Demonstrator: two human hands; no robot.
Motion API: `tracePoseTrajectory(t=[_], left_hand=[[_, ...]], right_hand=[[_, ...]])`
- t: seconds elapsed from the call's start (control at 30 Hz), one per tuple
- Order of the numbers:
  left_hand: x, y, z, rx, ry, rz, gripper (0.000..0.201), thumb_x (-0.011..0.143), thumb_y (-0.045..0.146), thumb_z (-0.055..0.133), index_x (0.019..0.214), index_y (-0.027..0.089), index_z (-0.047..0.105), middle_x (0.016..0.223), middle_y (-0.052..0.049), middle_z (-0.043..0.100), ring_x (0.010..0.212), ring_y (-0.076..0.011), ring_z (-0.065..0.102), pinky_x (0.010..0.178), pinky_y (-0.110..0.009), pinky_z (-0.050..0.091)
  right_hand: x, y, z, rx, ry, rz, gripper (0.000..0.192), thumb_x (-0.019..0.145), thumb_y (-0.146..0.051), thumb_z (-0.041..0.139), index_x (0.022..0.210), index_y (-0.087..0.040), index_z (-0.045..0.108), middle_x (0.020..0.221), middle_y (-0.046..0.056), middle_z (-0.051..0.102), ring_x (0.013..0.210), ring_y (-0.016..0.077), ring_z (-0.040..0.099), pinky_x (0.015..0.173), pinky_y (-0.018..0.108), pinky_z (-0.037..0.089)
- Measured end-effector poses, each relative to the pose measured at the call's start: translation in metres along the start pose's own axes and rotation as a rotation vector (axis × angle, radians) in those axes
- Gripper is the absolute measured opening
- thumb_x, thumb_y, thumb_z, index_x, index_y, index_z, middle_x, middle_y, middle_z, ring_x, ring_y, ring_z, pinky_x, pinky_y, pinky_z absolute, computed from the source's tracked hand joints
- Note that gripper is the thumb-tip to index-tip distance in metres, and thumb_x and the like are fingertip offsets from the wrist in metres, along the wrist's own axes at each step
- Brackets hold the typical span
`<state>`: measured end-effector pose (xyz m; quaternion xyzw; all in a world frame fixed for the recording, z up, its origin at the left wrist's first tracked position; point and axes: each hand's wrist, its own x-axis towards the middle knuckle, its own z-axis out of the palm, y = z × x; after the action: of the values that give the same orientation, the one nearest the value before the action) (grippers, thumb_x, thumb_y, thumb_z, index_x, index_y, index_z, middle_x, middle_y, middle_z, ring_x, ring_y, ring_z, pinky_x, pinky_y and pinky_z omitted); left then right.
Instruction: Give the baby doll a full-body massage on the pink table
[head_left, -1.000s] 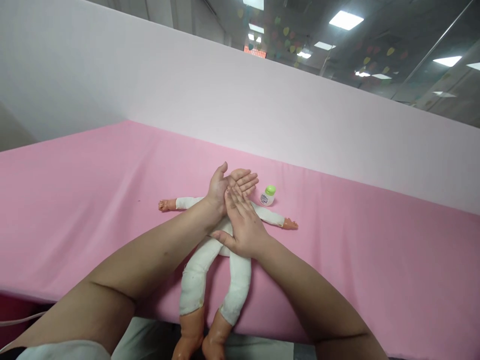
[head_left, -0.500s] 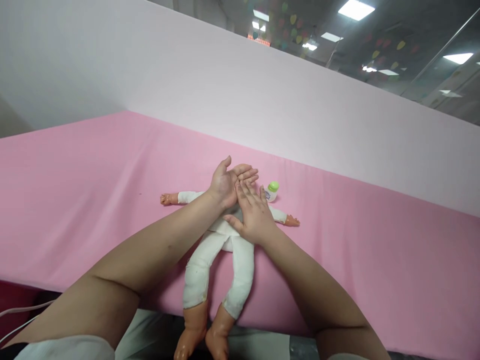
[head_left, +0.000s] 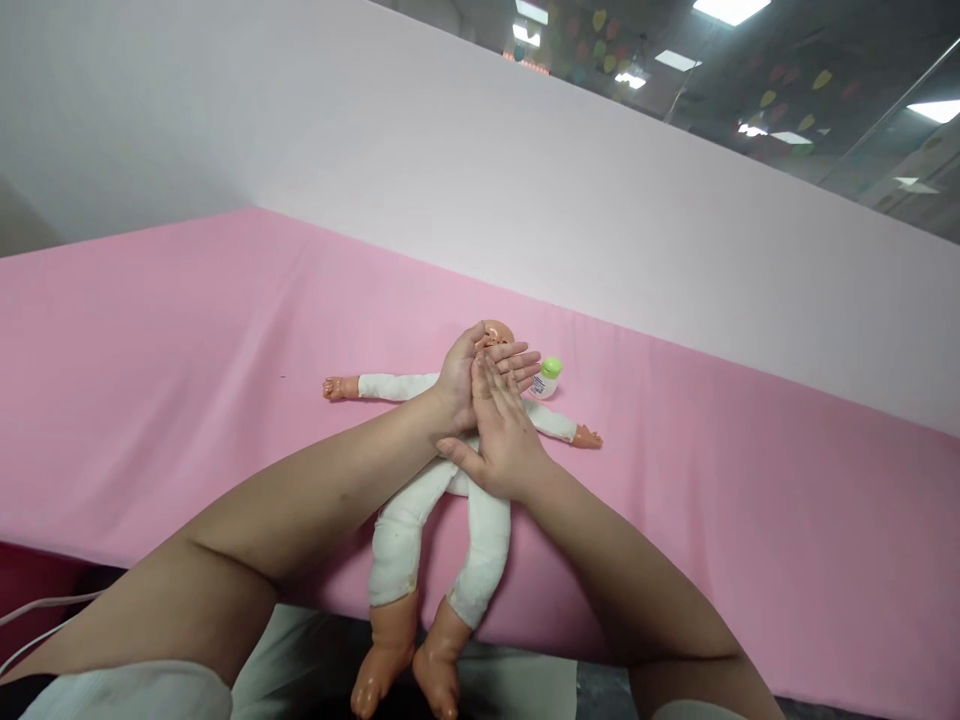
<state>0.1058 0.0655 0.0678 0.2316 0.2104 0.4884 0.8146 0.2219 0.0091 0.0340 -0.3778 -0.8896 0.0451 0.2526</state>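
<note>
A baby doll [head_left: 487, 540] with a white cloth body and orange-brown plastic head, hands and feet lies on its back, arms spread. Over its chest, my left hand [head_left: 459, 385] is palm up with its fingers stretched out. My right hand [head_left: 506, 440] lies flat across the left palm, fingers extended and thumb apart. Nothing shows between the two palms. Together they hide the doll's torso and part of its head. Just right of my fingertips stands a small clear bottle [head_left: 546, 378] with a green cap, beside the doll's arm.
Pink cloth [head_left: 172, 400] covers the table, and the doll's feet hang past its front edge. A white wall panel [head_left: 480, 190] rises behind, topped by glass with ceiling lights reflected. White cables [head_left: 45, 603] run at the lower left.
My left hand has shifted slightly right and its fingers reach further over the doll's head area. The right hand now overlaps the left palm more. More of the doll's face shows.
</note>
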Motion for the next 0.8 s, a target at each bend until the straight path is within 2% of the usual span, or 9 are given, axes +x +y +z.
tracePoseTrajectory(t=[0.13,0.23,0.4,0.57,0.7,0.8], left_hand=[[-0.001,-0.005,0.004,-0.011,0.052,-0.021,0.07,0.099,0.071,0.047,0.125,0.009,0.068,0.127,-0.024,0.076,0.126,-0.0358,0.073,0.111,-0.049,0.056],[0.003,0.003,0.001,-0.003,0.077,0.019,0.068,0.1,0.07,0.045,0.124,0.009,0.067,0.125,-0.023,0.076,0.123,-0.0356,0.073,0.108,-0.049,0.058],[0.011,0.025,-0.012,0.015,0.059,0.155,0.069,0.098,0.071,0.048,0.125,0.011,0.067,0.128,-0.022,0.074,0.125,-0.0348,0.072,0.103,-0.047,0.062],[0.012,0.039,-0.015,0.015,0.086,0.194,0.069,0.101,0.069,0.047,0.13,0.01,0.066,0.126,-0.02,0.076,0.119,-0.0319,0.075,0.095,-0.042,0.066],[0.011,0.035,-0.016,0.012,0.065,0.186,0.067,0.101,0.069,0.047,0.13,0.012,0.067,0.122,-0.019,0.077,0.116,-0.0306,0.076,0.094,-0.041,0.066],[0.01,0.026,-0.016,0.01,0.037,0.124,0.066,0.102,0.069,0.045,0.125,0.013,0.07,0.119,-0.018,0.078,0.114,-0.0309,0.077,0.096,-0.042,0.065]], right_hand=[[0.005,0.017,-0.002,-0.06,-0.017,0.053,0.106,0.104,-0.075,0.046,0.175,-0.008,0.003,0.183,0.019,0.007,0.172,0.0356,0.0,0.138,0.064,0.002],[0.007,0.022,-0.003,-0.1,-0.034,0.086,0.102,0.105,-0.073,0.047,0.175,-0.011,0.008,0.182,0.02,0.01,0.172,0.0351,0.003,0.137,0.065,0.002],[0.006,0.015,-0.002,-0.095,-0.076,0.1,0.096,0.106,-0.067,0.051,0.176,-0.015,0.011,0.181,0.019,0.018,0.171,0.0366,0.012,0.136,0.068,0.009],[0.003,0.001,-0.003,-0.052,-0.092,0.041,0.1,0.103,-0.071,0.052,0.174,-0.01,0.018,0.179,0.022,0.024,0.169,0.0374,0.019,0.137,0.065,0.014],[-0.001,-0.004,-0.002,-0.01,-0.063,-0.017,0.101,0.102,-0.072,0.052,0.174,-0.009,0.019,0.179,0.021,0.027,0.17,0.0355,0.018,0.138,0.062,0.018],[-0.002,-0.002,0.0,0.006,-0.027,-0.072,0.101,0.103,-0.071,0.051,0.174,-0.009,0.015,0.179,0.02,0.026,0.171,0.0337,0.014,0.139,0.06,0.017]])
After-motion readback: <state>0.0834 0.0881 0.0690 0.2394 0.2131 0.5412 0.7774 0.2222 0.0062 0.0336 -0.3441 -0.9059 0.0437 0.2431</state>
